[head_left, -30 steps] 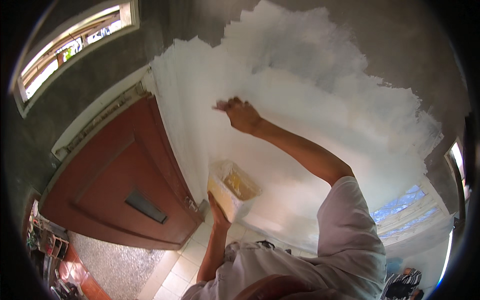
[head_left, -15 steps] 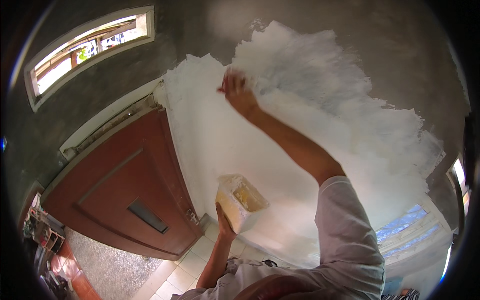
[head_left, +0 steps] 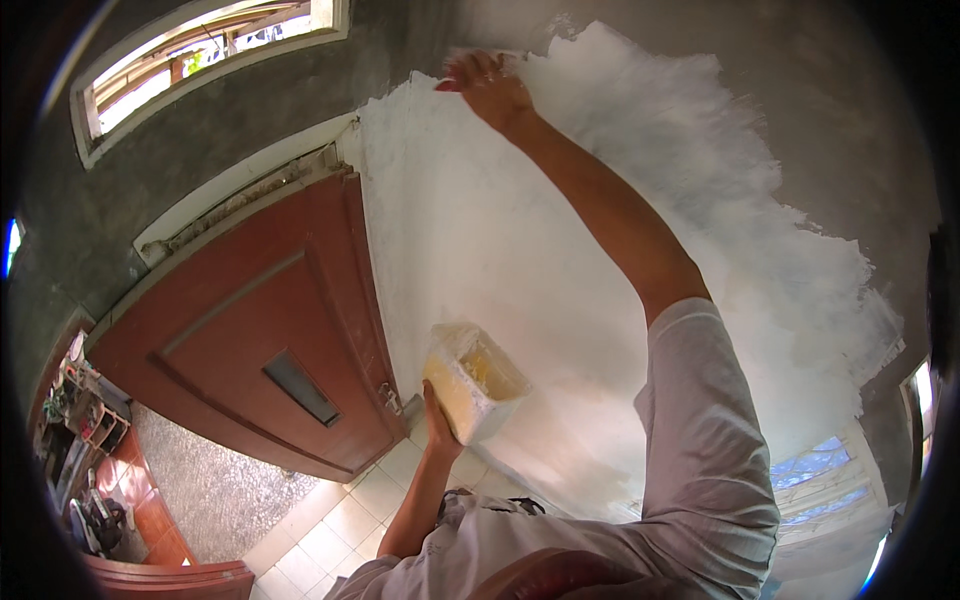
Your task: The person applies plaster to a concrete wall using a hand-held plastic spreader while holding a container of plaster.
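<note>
My right hand (head_left: 495, 95) is raised to the upper edge of the white coat on the wall (head_left: 500, 220). Its fingers are closed round what looks like a paintbrush (head_left: 447, 87) with a red handle; the bristle end is blurred against the wall. Low in front of me, my left hand (head_left: 440, 428) supports a cream plastic tub (head_left: 463, 395) from its side and underneath. White smears cover the tub's rim, and yellowish patches show inside it. Bare grey plaster (head_left: 650, 25) borders the ragged top of the white area.
A reddish-brown door (head_left: 240, 340) with a small glass pane stands at the left, beside the painted wall. Above it is a narrow window (head_left: 210, 60). Pale floor tiles (head_left: 325, 545) lie below. A slatted window (head_left: 820, 480) is at the lower right.
My right hand has moved up the wall with the brush, to the top border of the white coat. The tub stays in my left hand, slightly shifted as the view turned.
</note>
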### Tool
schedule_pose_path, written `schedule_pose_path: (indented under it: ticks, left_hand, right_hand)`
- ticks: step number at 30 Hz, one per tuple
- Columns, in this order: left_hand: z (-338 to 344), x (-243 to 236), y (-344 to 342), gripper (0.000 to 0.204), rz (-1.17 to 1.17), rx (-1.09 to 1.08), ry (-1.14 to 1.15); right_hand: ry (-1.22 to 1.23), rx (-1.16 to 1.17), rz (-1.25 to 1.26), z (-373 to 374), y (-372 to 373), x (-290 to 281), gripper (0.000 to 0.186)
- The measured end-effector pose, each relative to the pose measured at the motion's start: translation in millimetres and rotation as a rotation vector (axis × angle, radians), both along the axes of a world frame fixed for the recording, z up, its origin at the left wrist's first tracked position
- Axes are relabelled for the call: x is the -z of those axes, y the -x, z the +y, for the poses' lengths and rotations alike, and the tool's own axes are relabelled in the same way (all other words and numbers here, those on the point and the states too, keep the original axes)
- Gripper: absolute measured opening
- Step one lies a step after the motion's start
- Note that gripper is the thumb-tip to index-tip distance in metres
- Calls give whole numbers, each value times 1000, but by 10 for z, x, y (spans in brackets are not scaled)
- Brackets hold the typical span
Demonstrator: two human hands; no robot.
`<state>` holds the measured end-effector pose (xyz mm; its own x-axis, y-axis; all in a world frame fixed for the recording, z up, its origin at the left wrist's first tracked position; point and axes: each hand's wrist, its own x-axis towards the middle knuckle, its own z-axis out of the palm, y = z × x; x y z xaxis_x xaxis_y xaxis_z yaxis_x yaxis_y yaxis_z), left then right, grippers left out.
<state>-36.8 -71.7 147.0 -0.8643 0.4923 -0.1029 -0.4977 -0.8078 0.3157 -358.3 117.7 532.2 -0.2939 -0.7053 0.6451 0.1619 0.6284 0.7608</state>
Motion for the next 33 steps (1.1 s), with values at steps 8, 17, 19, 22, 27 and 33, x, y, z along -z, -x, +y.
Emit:
schedule_pose_path:
  ticks: [8,17,19,22,27,33]
  left_hand:
    - [121,270,51,79,-9,25,27]
    - [-34,83,78,81,29,-39,-10]
    - [-19,42,90,77,-14,-69,-13]
    - [49,-51,139,72,-16,-77,-48]
    - [113,87,219,72,-72,-89,35]
    - [-273,297,124,73,-55,-202,20]
  right_hand:
    - [-80,221,-532,290,-219,1927,71]
    - [230,108,230,66,-1036,-771,35]
    - [408,41,335,11,-1219,-1160,28]
    - [411,94,269,305,-523,-972,33]
    - [175,143,205,229,398,1049,65]
    - [56,216,-673,-164,-242,2264,48]
